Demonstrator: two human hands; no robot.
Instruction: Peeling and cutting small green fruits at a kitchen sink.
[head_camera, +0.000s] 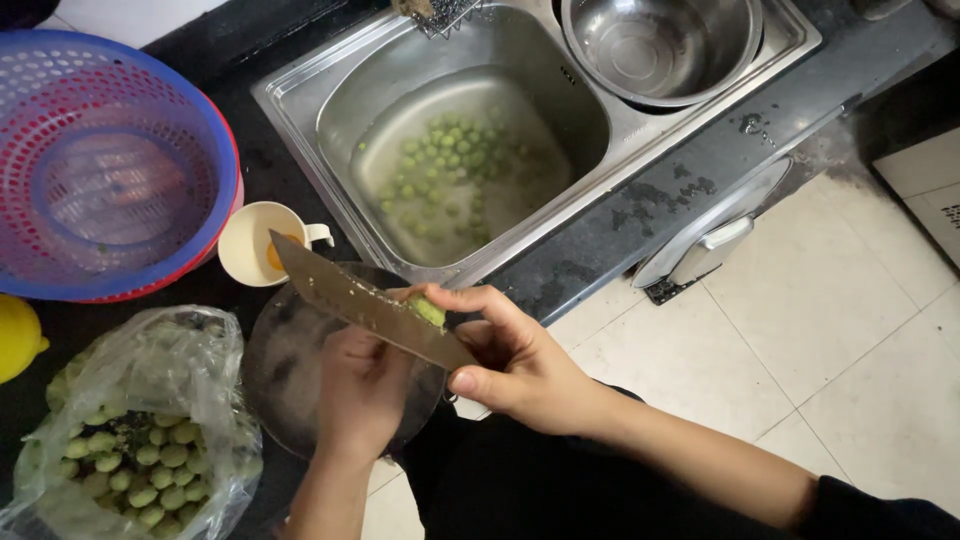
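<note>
Green fruit (430, 311), steel-grey knife (365, 305)

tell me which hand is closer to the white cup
Left. The left hand grips the knife handle just below and right of the cup; the right hand, pinching a green fruit, lies farther right.

- The dark counter (640, 215) holds a metal sink (300, 95).
- Left of the sink sit colourful plastic baskets (105, 165).
- Just beside the sink's near corner stands a white cup (262, 243).
- Below the cup lies a round dark board (290, 370).
- Far left of the sink, near the front, sits a clear bag of green fruit (140, 440).
</note>
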